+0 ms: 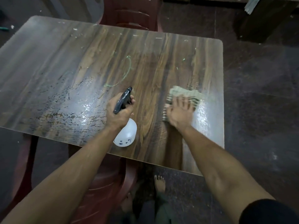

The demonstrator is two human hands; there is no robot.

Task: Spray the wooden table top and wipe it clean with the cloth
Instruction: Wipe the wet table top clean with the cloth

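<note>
The wooden table top (145, 62) fills most of the head view, dark brown with pale green and white smears and wet patches near its front edge. My left hand (120, 110) grips a white spray bottle (127, 135) by its black trigger head, nozzle aimed away from me, above the table's middle front. My right hand (179, 112) lies flat with fingers spread on a striped beige cloth (182, 94), pressed against the table near its right edge. The hand and cloth look motion-blurred.
Red-brown plastic chairs stand behind the table (129, 13) and under its near edge (100, 183). My bare feet (159, 183) are on the dark speckled floor. A dark wooden piece of furniture (265, 18) sits at the back right.
</note>
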